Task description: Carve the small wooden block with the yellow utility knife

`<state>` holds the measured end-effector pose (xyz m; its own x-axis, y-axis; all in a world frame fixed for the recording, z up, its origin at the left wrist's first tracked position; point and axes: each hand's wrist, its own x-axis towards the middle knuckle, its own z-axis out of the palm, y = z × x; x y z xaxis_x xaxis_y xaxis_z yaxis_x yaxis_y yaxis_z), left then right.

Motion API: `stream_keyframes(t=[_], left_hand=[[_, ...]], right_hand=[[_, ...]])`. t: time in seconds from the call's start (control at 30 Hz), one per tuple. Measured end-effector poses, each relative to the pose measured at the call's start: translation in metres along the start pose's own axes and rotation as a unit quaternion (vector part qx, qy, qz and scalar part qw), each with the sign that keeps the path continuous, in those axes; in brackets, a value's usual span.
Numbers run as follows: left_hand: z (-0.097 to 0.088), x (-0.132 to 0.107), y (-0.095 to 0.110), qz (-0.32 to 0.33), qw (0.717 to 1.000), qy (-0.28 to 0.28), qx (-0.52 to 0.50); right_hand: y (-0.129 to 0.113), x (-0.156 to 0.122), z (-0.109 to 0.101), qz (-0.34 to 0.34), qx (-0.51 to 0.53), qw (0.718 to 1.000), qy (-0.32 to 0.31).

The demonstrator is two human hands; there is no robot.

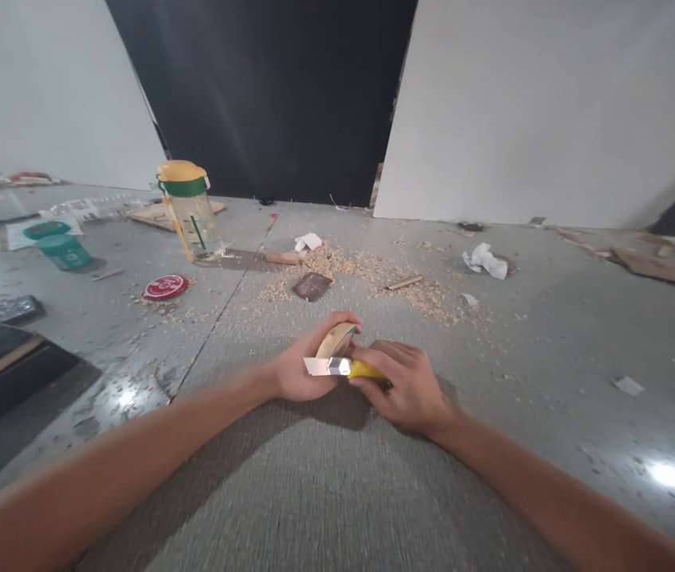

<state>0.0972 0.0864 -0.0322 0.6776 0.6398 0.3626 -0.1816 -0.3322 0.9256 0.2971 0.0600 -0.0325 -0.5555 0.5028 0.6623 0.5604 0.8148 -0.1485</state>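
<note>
My left hand [298, 367] is closed round a small pale piece of wood [335, 340], holding it up just above the grey floor. My right hand [404, 383] grips a utility knife by its yellow handle [366, 371]. The knife's bare metal blade [324, 366] points left and lies against the lower edge of the wood, across my left thumb side. Both hands meet in the middle of the view.
Wood shavings [373, 278] are scattered on the floor beyond my hands, with a dark sandpaper piece [312, 286], wooden sticks [283, 257] and crumpled paper [485, 260]. A clear bottle with a yellow lid [191, 210], a teal tub [62, 246] and a red lid [164, 287] stand left. White boards lean behind.
</note>
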Motion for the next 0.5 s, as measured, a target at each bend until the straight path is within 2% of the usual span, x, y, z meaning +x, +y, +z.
stream_keyframes(t=[0.5], left_hand=[[-0.0062, 0.0018, -0.0013, 0.001, 1.0, 0.027, 0.011]], right_hand=[[0.0012, -0.0013, 0.002, 0.039, -0.029, 0.998, 0.036]])
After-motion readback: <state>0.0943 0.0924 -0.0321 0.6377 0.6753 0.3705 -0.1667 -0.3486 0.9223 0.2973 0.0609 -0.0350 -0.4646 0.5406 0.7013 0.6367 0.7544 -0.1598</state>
